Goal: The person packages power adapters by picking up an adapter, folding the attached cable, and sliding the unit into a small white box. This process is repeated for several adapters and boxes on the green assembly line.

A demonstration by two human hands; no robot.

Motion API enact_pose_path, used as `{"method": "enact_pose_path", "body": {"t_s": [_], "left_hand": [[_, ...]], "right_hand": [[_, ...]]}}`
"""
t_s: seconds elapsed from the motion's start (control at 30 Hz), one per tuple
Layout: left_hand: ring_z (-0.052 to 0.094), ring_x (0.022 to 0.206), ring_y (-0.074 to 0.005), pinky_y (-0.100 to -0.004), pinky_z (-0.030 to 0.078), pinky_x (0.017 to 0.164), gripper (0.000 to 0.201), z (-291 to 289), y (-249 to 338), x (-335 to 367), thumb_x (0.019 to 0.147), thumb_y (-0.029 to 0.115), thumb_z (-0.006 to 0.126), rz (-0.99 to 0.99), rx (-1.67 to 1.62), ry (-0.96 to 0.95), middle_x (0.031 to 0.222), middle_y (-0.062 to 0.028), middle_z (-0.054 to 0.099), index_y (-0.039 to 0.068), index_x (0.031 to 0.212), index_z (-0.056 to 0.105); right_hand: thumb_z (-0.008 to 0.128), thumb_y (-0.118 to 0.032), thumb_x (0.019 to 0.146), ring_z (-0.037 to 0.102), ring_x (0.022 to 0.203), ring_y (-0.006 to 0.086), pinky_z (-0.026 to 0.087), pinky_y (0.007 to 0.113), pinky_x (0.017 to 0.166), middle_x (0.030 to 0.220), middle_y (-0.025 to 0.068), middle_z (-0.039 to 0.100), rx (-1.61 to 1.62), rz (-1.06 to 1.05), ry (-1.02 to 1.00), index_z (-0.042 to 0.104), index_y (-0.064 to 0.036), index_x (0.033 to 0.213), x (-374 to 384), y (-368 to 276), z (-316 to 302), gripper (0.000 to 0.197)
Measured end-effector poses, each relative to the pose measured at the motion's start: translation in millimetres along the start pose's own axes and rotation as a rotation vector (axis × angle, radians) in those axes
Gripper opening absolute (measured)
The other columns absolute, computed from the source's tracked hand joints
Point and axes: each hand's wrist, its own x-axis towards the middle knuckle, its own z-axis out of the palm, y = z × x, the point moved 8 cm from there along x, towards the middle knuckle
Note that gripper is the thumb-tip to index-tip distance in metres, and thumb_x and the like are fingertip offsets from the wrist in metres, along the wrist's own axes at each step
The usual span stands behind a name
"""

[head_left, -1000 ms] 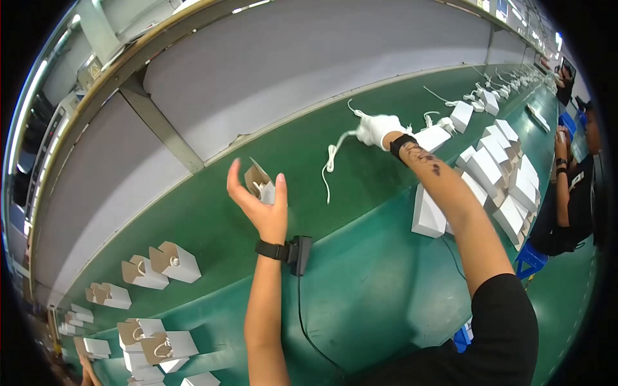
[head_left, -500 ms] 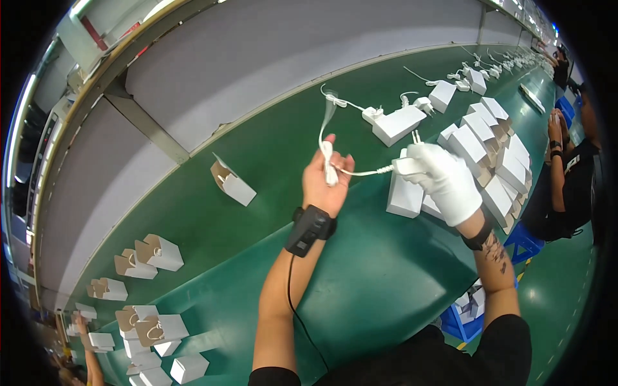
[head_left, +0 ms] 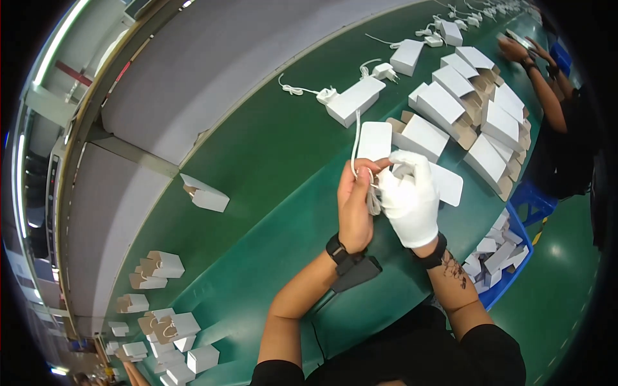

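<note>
My left hand (head_left: 356, 209), bare with a black wrist device, is closed round the bundled white cable (head_left: 373, 203) of a charger. One cable end rises past the fingers toward the boxes. My right hand (head_left: 412, 199), in a white glove, is curled against the left fingertips with its fingers closed at the same cable. The charger's plug end is hidden, apparently inside the glove. Just beyond my hands stand white boxes with open flaps, one a white carton (head_left: 421, 137) behind the glove. A closed-looking white box (head_left: 355, 101) lies farther off, beside a charger (head_left: 326, 95).
Open white boxes (head_left: 489, 125) are stacked at the right. More chargers and boxes line the green bench (head_left: 270, 174) into the distance. Several open boxes (head_left: 174, 328) stand at lower left. A blue bin (head_left: 515, 270) holds white pieces. A co-worker's arm (head_left: 544, 90) shows at far right.
My hands have come together; before, they were apart with the cable between them and the plug showing in the glove. The head view has shifted, moving the boxes in the picture.
</note>
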Motion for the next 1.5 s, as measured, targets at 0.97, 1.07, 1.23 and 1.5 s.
{"method": "enact_pose_path", "body": {"t_s": [0.97,1.07,1.23,1.5], "left_hand": [[0.059,0.094,-0.0369,-0.0413,0.046,0.085,0.076,-23.6,1.1,38.1,0.072,0.035,0.067,0.025,1.755,-0.334,0.107,-0.0206,0.06,0.007,0.136,0.038],[0.058,0.098,-0.0349,-0.0402,0.046,0.087,0.081,-49.5,19.4,29.8,0.066,0.024,0.067,-0.102,1.801,-0.343,0.11,-0.0194,0.058,0.006,0.139,0.034],[0.053,0.111,-0.0257,-0.0356,0.04,0.097,0.085,-127.3,46.6,12.2,0.06,0.002,0.061,-0.244,1.161,-0.164,0.12,-0.0128,0.052,0.007,0.139,0.032],[0.043,0.121,-0.0198,-0.032,0.03,0.105,0.08,-128.9,34.6,-39.0,0.06,-0.006,0.055,-0.287,0.706,-0.34,0.123,-0.007,0.046,0.009,0.136,0.032]], "right_hand": [[0.058,-0.049,0.088,0.058,0.079,0.0175,0.048,0.027,0.056,0.117,0.0202,0.056,1.113,0.655,-0.152,0.039,0.0021,0.134,-13.6,29.3,-31.5,0.071],[0.054,-0.051,0.089,0.058,0.078,0.0184,0.047,0.026,0.051,0.117,0.0235,0.055,1.259,0.906,-0.339,0.037,0.0027,0.135,-26.8,23.6,-26.0,0.072],[0.049,-0.046,0.094,0.064,0.086,0.0212,0.056,0.027,0.059,0.117,0.0243,0.056,1.628,1.262,-0.672,0.037,0.0066,0.133,-55.0,-10.4,-24.1,0.067],[0.049,-0.043,0.094,0.063,0.091,0.0231,0.056,0.028,0.062,0.112,0.0221,0.059,1.303,1.332,-0.951,0.042,0.0063,0.13,-69.3,-17.7,32.0,0.061]]}}
